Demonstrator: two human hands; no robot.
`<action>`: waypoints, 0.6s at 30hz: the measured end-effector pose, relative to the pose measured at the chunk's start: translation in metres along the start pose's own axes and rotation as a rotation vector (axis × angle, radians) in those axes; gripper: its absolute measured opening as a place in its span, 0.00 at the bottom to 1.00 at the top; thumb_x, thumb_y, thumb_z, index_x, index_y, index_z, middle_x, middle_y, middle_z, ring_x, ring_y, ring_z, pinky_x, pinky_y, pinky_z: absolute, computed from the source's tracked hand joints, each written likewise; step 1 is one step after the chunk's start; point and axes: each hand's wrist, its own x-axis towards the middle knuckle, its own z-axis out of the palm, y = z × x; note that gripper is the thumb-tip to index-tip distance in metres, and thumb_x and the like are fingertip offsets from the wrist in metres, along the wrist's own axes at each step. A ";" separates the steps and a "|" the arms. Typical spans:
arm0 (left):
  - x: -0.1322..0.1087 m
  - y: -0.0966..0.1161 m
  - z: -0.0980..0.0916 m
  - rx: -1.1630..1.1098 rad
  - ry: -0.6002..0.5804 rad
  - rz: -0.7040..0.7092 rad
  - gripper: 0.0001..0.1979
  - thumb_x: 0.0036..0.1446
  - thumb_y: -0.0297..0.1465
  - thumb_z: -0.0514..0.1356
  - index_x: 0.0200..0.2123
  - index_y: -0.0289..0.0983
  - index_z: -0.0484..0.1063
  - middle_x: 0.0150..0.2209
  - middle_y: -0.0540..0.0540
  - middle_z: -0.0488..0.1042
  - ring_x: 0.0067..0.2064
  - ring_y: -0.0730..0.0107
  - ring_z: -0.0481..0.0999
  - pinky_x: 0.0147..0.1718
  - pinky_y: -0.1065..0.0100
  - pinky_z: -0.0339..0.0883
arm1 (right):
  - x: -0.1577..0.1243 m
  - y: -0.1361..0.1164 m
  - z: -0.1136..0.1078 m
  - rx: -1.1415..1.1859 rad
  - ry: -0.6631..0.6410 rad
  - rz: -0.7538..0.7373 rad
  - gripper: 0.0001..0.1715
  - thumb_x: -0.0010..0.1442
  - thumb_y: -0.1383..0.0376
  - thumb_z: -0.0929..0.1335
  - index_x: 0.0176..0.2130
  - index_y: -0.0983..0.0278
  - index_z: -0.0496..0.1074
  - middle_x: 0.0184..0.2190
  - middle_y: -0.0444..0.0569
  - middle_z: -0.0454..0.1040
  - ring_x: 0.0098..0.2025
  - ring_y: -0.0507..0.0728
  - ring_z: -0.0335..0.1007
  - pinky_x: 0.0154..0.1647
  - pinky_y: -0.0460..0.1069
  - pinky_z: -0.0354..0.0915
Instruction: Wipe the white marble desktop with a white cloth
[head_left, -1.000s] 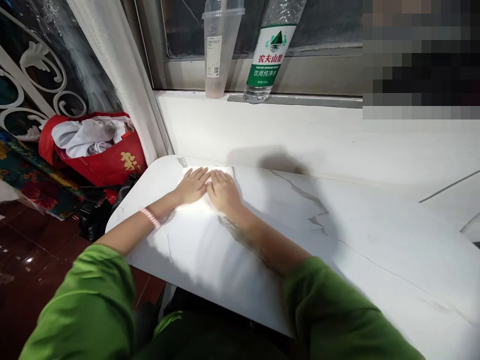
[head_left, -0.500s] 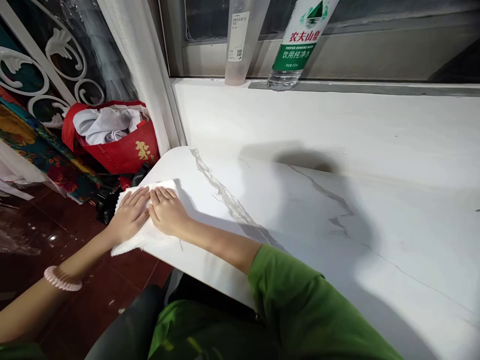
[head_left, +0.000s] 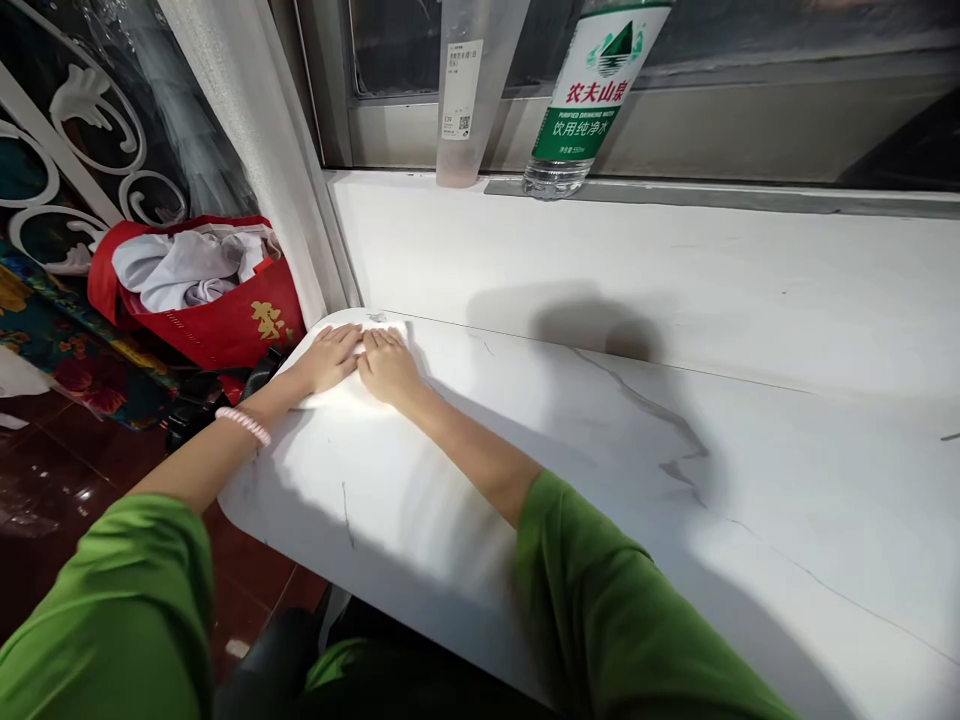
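A white cloth [head_left: 339, 397] lies spread at the far left end of the white marble-patterned table [head_left: 465, 500]. My left hand [head_left: 331, 358] rests flat on it, fingers stretched forward, with a pink beaded bracelet on that wrist. Beside it, my right hand [head_left: 390, 366] also presses flat on the cloth, fingers extended. The hands nearly meet at the thumbs. Much of the cloth is under them, and its white edges blend into the tabletop.
On the window sill above the table stand a clear plastic container [head_left: 459, 150] and a water bottle [head_left: 564, 130]. A red bag [head_left: 232, 320] stuffed with pale fabric sits past the table's left end, beside a white curtain [head_left: 247, 130].
Both hands have slid the cloth away from me, from the near left edge to the table's far left corner. The near left corner is now uncovered. The view has shifted slightly.
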 end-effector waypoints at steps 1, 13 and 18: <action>0.017 -0.002 0.001 -0.006 0.002 0.022 0.25 0.64 0.33 0.45 0.61 0.30 0.60 0.65 0.35 0.62 0.66 0.55 0.60 0.65 0.52 0.49 | 0.007 0.009 0.001 0.000 0.007 0.037 0.29 0.64 0.70 0.56 0.60 0.85 0.63 0.60 0.69 0.67 0.63 0.65 0.61 0.70 0.60 0.45; 0.016 0.027 0.004 0.026 0.005 -0.001 0.26 0.67 0.34 0.43 0.64 0.31 0.58 0.68 0.37 0.57 0.69 0.57 0.54 0.67 0.52 0.44 | -0.015 0.023 -0.009 -0.006 0.030 0.058 0.31 0.66 0.69 0.55 0.62 0.84 0.61 0.63 0.67 0.63 0.67 0.66 0.56 0.70 0.59 0.46; -0.056 0.076 0.009 0.052 0.078 -0.067 0.25 0.67 0.33 0.42 0.64 0.33 0.58 0.67 0.37 0.58 0.69 0.55 0.55 0.67 0.48 0.44 | -0.079 -0.003 -0.029 0.004 0.000 -0.074 0.31 0.66 0.68 0.55 0.63 0.81 0.61 0.63 0.66 0.63 0.67 0.65 0.56 0.70 0.61 0.49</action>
